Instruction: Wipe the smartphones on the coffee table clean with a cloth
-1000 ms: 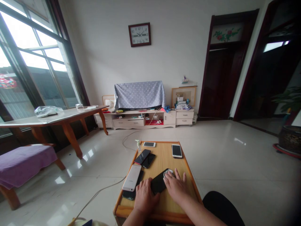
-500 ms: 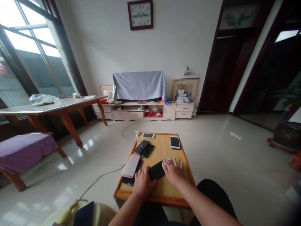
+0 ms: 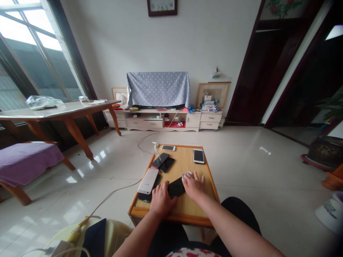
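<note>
On a low wooden table point(image 3: 187, 157) lies a black phone point(image 3: 176, 187), held down at its lower end by my left hand point(image 3: 161, 198). My right hand point(image 3: 193, 185) sits at its upper end, fingers pinching a small white cloth point(image 3: 187, 174) against the phone. Left of my left hand, a white-backed phone point(image 3: 148, 181) lies partly over a dark phone point(image 3: 144, 197). Farther up the table are two overlapping black phones point(image 3: 160, 160) point(image 3: 167, 165), a white phone point(image 3: 168, 147), another white phone point(image 3: 198, 156) and a small pump bottle point(image 3: 156, 148).
A cable point(image 3: 115, 191) crosses the tiled floor left of the low table. A purple-covered bench point(image 3: 26, 160) and a long table point(image 3: 64, 109) stand at left. A cloth-draped TV cabinet point(image 3: 158, 89) stands ahead, and a plant pot point(image 3: 321, 151) at right.
The whole view has shifted, with the table and room sitting higher in the frame and more of my lap showing. Both hands stay on the black phone.
</note>
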Tool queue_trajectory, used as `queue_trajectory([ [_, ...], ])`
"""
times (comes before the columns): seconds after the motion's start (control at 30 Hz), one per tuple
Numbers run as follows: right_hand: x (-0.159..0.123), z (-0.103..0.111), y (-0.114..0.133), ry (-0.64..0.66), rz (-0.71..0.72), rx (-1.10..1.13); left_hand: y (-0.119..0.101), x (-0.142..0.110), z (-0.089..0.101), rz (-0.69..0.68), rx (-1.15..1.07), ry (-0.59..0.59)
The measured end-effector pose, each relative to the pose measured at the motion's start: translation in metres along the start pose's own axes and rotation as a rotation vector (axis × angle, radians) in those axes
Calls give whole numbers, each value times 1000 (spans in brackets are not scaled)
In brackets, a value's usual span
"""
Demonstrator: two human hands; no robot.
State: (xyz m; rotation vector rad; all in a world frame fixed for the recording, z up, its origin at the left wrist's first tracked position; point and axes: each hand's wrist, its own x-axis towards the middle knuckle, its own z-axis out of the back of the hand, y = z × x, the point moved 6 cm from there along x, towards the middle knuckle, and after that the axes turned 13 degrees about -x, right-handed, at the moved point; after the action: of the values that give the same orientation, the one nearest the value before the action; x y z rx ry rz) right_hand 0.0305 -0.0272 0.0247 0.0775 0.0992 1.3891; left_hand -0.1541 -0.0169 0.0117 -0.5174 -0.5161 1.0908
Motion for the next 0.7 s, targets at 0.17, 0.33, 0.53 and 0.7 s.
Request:
queue_trajectory([
  [0.17,-10,-9,50,51,298,-4,3,1,-2,-18,-2,-28],
  [0.33,-36,0,63,76,459,16,10,4,-4,0,-10,-64],
  [0.53,-44,9,46,60,490,15,15,10,-5,24,-77,-23],
  [0.7,-19,2,66,38,449,31,11,11,0,25,-83,-27],
])
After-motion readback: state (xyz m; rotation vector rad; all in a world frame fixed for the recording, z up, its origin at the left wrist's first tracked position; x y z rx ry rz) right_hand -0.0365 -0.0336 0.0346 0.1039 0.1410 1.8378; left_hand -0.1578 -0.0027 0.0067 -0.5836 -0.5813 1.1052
